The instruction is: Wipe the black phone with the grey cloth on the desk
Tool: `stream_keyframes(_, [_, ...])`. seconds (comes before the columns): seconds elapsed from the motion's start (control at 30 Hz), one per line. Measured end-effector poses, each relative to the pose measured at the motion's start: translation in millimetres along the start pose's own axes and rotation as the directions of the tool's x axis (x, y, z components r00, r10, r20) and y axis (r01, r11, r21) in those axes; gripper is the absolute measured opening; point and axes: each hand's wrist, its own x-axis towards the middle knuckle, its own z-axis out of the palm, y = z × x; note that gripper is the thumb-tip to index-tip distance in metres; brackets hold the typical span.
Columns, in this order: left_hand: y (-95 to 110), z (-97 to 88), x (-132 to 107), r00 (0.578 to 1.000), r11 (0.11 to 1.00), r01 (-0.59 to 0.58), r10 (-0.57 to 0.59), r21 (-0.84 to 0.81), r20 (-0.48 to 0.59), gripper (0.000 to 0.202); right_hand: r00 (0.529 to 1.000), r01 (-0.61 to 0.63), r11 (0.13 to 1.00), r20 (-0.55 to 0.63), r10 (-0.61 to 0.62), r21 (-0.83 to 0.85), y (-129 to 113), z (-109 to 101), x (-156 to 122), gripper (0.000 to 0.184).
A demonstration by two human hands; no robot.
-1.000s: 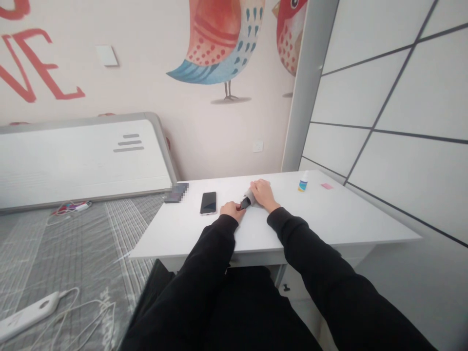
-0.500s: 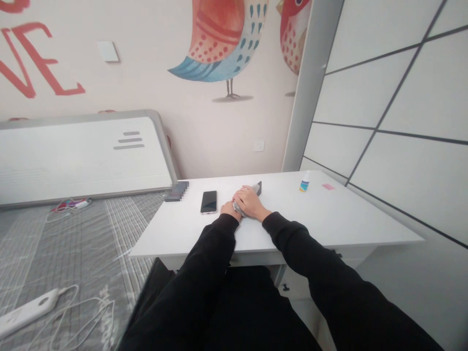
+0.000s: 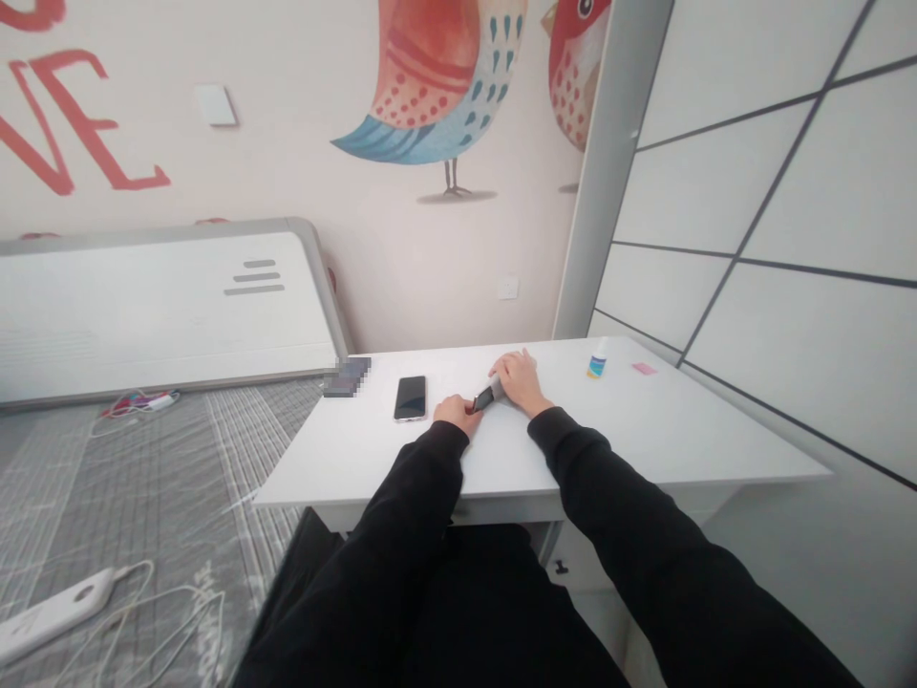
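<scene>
Both my hands rest on the white desk (image 3: 645, 430), black sleeves reaching in from below. My left hand (image 3: 457, 413) is closed, pinching the near end of a small dark flat object (image 3: 480, 401) that I cannot name. My right hand (image 3: 517, 379) lies over the object's far part, fingers curled onto a grey cloth (image 3: 495, 387) pressed against it. A black smartphone (image 3: 410, 397) lies face up just left of my left hand.
A small white bottle with a blue label (image 3: 597, 359) and a pink note (image 3: 643, 368) sit at the desk's far right. A blurred dark item (image 3: 346, 376) lies at the far left corner. A bed with a white power strip (image 3: 50, 619) and cables is to the left.
Half a second ago my right hand had slid back with the cloth onto my left hand. It has now moved away along the dark object to the far right again. My left hand stayed put.
</scene>
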Motion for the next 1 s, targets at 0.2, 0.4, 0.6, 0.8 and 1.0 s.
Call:
stream_keyframes(0.2, [-4,2.6,3,1.0,0.999,0.002,-0.001,0.032,-0.012,0.032,0.965,0.242,0.964,0.077,-0.251,0.107,-53,9,-12,0.033])
stream_keyframes(0.4, [-4,2.4,4,1.0,0.999,0.015,-0.015,0.041,-0.01,0.028,0.979,0.181,0.976,0.069,-0.19,0.122,-45,10,-6,0.042])
stream_keyframes(0.6, [-1,0.9,0,0.999,1.0,-0.022,0.021,-0.014,-0.041,0.023,0.999,-0.036,0.988,-0.017,0.039,0.151,-8,3,2,0.047])
stream_keyframes(0.8, [1,-6.7,-5,0.974,0.986,-0.145,0.129,-0.077,-0.186,0.02,0.98,-0.157,0.928,-0.068,0.19,0.337,-1,0,-1,0.065])
stream_keyframes(1.0, [-4,-6.7,-3,0.796,0.861,-0.418,0.193,-0.291,-0.573,0.014,0.966,-0.174,0.741,-0.035,0.258,0.648,-39,3,-6,0.089])
